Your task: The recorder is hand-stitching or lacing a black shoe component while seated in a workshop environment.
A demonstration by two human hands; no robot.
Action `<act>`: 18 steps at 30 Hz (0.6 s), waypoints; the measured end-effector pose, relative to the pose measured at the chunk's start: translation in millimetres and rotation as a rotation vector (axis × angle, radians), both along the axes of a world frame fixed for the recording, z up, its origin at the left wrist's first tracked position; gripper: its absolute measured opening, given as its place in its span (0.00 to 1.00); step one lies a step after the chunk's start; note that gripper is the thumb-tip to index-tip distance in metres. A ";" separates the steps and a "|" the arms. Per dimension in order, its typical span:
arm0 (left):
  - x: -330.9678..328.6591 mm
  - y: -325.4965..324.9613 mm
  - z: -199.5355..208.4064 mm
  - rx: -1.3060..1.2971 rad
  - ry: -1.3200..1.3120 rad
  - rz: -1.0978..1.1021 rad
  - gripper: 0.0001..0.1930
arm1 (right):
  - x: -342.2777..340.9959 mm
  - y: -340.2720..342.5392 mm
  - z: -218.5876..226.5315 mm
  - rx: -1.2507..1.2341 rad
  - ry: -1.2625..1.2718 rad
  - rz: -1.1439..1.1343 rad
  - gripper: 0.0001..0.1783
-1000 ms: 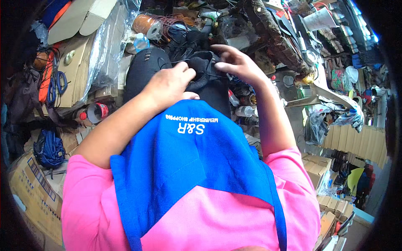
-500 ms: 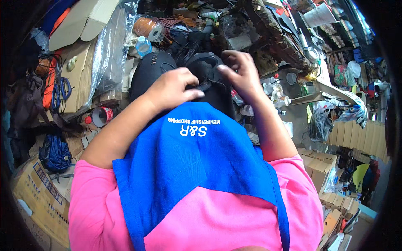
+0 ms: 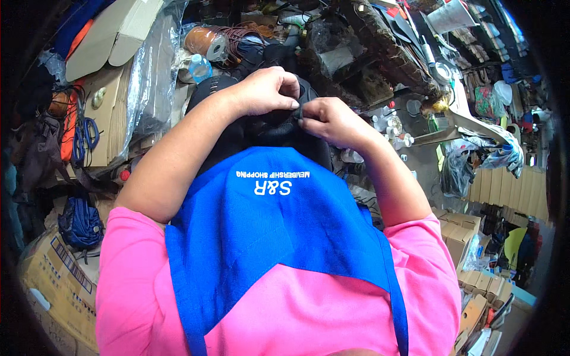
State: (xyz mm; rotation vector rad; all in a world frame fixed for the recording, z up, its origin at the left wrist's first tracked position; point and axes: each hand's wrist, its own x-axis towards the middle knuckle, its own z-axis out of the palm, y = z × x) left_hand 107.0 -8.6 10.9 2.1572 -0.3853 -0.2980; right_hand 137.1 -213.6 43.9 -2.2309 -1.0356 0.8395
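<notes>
A black item (image 3: 270, 127) that looks like a shoe lies in my lap, partly covered by my hands. My left hand (image 3: 264, 92) reaches over it from the left, fingers curled and thumb close to them at its upper right part. Close beside it, my right hand (image 3: 332, 121) pinches with thumb and forefinger at a small dark strip or thread. The fingertips of both hands nearly meet there. What exactly lies between the left fingers is hidden. Beneath is the blue apron (image 3: 261, 219) over my pink shirt.
Beyond my knees stand a clear plastic bottle (image 3: 200, 68) and an orange spool of cord (image 3: 208, 44). Scissors with blue handles (image 3: 91, 132) hang by cardboard at the left. Small bottles (image 3: 395, 126) sit to the right, below a rough wooden beam (image 3: 392, 50). Cardboard boxes (image 3: 59, 279) flank me.
My left hand has moved up and forward over the black item. My right hand has come down and inward, its fingers going from spread to pinched beside the left.
</notes>
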 end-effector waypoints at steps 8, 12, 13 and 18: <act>1.9 7.1 13.8 -0.198 0.310 -0.005 0.11 | -6.4 -24.7 13.0 0.279 -0.034 -0.189 0.09; 7.3 15.1 4.2 -0.213 0.289 -0.083 0.12 | -3.9 -15.0 3.1 0.167 -0.250 -0.062 0.14; 7.4 16.3 3.4 -0.221 0.296 -0.094 0.13 | -3.4 -12.8 -0.4 0.163 -0.278 -0.068 0.14; 4.4 19.1 4.7 -0.219 0.299 -0.088 0.14 | -4.4 -6.8 3.5 0.093 -0.313 -0.095 0.14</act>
